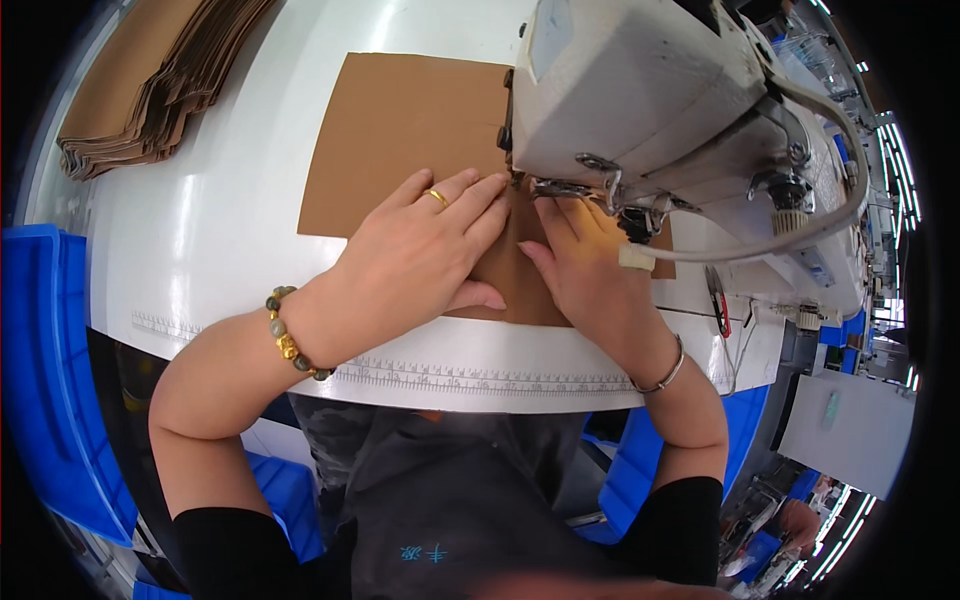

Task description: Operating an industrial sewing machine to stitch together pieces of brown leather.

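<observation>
Item: brown sheet (400,130), flat on a white table (240,200), beneath both hands; widest visible part beyond the left hand, a narrower part between the hands and toward the near edge, a corner showing to the right of the right hand; one piece or several overlapping, cannot tell

Left hand (425,245): palm down on the brown sheet, fingers extended side by side, thumb spread away toward the near edge; nothing clamped; gold ring (438,197) on a finger, beaded bracelet (280,330) at the wrist

Right hand (600,270): low over the brown sheet, thumb apart from the fingers, pointing toward the left hand; metal bangle (665,375) at the wrist

Sewing machine (640,100): white, overhanging the right hand, its working end just beyond the fingertips of both hands

Surroundings: stack of brown pieces (150,90) at far left; ruler scale (480,385) along the near table edge; small cutting tool (718,300) with red and black parts, right of the right hand; blue bin (60,380) at left

Obscured: right hand's outer fingers and part of the brown sheet behind the sewing machine; needle point hard to make out; stack of brown pieces cut off at the top; blurred shape at the lower edge, not identifiable
</observation>
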`<state>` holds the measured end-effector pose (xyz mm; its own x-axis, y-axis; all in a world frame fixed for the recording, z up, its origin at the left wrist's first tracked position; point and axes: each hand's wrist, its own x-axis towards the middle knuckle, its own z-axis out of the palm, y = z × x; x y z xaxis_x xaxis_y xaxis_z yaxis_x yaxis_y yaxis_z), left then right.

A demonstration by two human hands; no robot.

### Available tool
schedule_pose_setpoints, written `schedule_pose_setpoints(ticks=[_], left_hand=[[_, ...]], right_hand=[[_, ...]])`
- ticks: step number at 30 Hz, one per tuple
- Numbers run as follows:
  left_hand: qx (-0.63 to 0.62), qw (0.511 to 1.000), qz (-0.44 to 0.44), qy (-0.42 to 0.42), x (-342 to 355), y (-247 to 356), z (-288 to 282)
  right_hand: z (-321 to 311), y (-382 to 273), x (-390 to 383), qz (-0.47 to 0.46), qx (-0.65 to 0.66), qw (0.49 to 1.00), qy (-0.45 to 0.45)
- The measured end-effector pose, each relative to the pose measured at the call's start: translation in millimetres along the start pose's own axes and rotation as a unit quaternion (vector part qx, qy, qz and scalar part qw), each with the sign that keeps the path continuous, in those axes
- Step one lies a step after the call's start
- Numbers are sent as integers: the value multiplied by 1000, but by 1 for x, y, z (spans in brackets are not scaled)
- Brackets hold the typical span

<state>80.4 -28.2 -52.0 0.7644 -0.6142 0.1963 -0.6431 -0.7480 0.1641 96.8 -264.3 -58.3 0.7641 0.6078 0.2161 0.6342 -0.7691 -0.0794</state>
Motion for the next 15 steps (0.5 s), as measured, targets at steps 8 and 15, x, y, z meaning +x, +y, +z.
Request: schedule_pose_setpoints(ticks=[8, 15], left_hand=[[11, 1000, 12, 6, 1, -2, 3], [10, 1000, 6, 19, 0, -3, 11]], right_hand=[[1, 2, 3, -19, 18, 999, 24], [-36, -6, -3, -30, -43, 998, 37]])
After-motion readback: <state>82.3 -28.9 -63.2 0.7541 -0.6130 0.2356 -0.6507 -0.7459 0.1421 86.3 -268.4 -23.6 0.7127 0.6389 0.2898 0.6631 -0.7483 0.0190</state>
